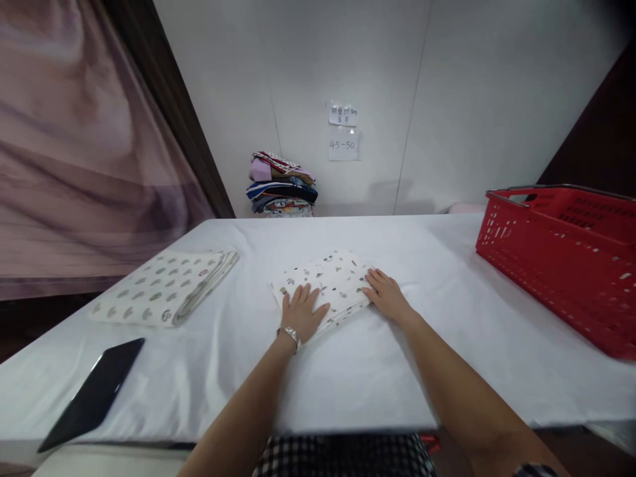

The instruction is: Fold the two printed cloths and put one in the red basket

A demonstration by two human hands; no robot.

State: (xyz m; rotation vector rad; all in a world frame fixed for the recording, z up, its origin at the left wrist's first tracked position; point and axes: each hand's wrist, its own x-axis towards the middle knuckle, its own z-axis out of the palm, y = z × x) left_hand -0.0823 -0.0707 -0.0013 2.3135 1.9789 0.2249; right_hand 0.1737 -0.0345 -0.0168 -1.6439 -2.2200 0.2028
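A small folded white cloth with tiny printed motifs [332,275] lies on the white table [358,358] in front of me. My left hand [302,311], with a watch on its wrist, rests flat on the cloth's near left corner, fingers spread. Over on the cloth's right edge lies my right hand [387,295], flat with its fingers stretched out. Neither hand grips anything.
A second folded cloth with a green and red print [166,286] lies at the left. A dark phone [94,392] sits near the front left edge. A red plastic basket [566,258] stands at the right. A pile of folded clothes [281,185] sits against the wall behind.
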